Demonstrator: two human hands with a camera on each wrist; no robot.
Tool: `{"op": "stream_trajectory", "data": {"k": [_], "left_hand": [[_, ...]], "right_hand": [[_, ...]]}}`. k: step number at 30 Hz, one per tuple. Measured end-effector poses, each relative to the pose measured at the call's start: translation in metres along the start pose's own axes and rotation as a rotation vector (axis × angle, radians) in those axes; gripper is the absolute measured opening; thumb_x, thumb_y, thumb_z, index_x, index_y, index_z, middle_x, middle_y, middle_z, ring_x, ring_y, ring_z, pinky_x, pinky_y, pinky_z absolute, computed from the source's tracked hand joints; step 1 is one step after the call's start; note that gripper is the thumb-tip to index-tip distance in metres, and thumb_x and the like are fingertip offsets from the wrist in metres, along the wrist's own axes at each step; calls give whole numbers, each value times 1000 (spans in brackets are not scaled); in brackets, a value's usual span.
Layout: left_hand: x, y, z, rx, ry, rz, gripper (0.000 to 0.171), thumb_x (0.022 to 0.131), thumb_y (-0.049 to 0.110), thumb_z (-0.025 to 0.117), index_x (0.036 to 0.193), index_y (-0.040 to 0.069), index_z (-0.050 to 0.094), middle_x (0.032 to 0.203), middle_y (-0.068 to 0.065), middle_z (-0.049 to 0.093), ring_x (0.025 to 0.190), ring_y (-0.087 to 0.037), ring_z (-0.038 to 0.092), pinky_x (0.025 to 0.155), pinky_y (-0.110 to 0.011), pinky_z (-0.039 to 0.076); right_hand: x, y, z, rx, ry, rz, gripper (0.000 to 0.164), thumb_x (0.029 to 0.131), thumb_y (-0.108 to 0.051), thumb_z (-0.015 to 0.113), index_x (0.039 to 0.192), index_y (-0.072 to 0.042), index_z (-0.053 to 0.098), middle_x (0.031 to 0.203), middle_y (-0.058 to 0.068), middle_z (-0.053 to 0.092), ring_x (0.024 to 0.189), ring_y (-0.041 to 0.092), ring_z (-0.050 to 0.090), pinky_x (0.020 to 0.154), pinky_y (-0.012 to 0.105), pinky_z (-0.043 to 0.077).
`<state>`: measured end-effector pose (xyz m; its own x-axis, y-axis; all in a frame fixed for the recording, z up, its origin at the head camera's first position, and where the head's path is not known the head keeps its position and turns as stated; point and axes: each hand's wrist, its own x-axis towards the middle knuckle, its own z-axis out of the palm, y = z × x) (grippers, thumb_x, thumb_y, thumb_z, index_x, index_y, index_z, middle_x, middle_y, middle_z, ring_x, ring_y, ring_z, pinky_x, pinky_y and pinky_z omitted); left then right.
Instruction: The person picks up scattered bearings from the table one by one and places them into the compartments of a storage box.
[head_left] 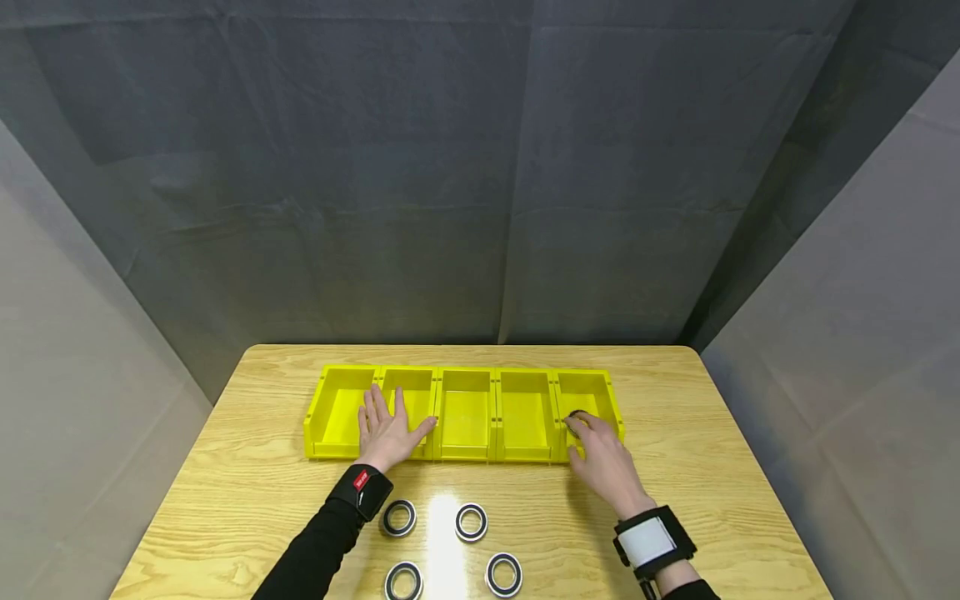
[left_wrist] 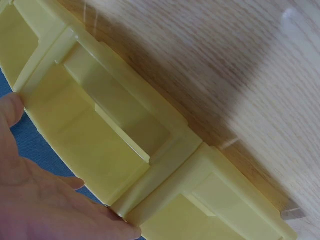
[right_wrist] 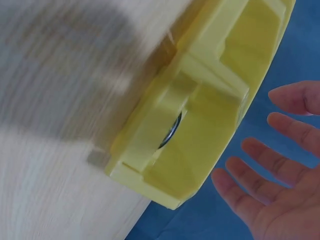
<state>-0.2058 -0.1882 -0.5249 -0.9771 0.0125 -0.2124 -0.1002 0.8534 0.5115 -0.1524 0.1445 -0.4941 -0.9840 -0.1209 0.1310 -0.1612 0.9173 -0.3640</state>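
Observation:
A row of joined yellow bins (head_left: 465, 417) stands across the wooden table. My left hand (head_left: 390, 437) is spread over the two leftmost bins, fingers straight; the left wrist view shows it beside the bin edge, and whether it touches is unclear. My right hand (head_left: 603, 462) is over the rightmost bin (right_wrist: 200, 140), close to a dark-rimmed bearing (head_left: 576, 414) partly hidden by the fingers. In the right wrist view the fingers are apart with nothing between them, and the bearing (right_wrist: 171, 131) shows inside the bin, half hidden by its front wall.
Several more ring bearings lie on the table before the bins: one at rear left (head_left: 399, 518), one at rear right (head_left: 471, 522), one at front left (head_left: 403, 581), one at front right (head_left: 504, 575). Dark cloth (head_left: 375, 208) hangs behind the table (head_left: 712, 500).

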Motion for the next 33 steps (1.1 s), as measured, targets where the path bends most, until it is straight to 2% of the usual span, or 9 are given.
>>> {"op": "stream_trajectory", "data": {"k": [16, 19, 25, 33], "left_hand": [[1, -2, 3, -9, -5, 8, 98, 96, 57, 56, 161, -1, 10, 163, -33, -17, 153, -48, -18, 124, -63, -8], [1, -2, 3, -9, -6, 7, 98, 96, 57, 56, 161, -1, 10, 163, -33, -17, 154, -48, -18, 124, -63, -9], [-1, -1, 1, -14, 2, 8, 96, 97, 55, 57, 160, -1, 12, 164, -33, -16, 153, -48, -17, 124, -63, -8], [-1, -1, 1, -8, 1, 8, 97, 96, 56, 56, 160, -1, 12, 164, -33, -15, 154, -48, -17, 124, -63, -7]], "right_hand": [[-46, -26, 28, -6, -49, -90, 34, 85, -10, 76, 119, -5, 71, 121, 15, 67, 112, 33, 65, 89, 50, 58], [-55, -28, 35, -5, -43, -129, 32, 85, -12, 76, 116, -6, 71, 119, 14, 68, 111, 31, 65, 87, 48, 58], [-69, -26, 49, -4, -63, -263, 29, 87, -20, 75, 115, -11, 72, 116, 7, 68, 108, 23, 65, 85, 43, 59], [-81, -22, 58, 107, -210, -426, 27, 94, -28, 70, 117, -13, 71, 116, -1, 63, 106, 16, 60, 87, 35, 57]]}}
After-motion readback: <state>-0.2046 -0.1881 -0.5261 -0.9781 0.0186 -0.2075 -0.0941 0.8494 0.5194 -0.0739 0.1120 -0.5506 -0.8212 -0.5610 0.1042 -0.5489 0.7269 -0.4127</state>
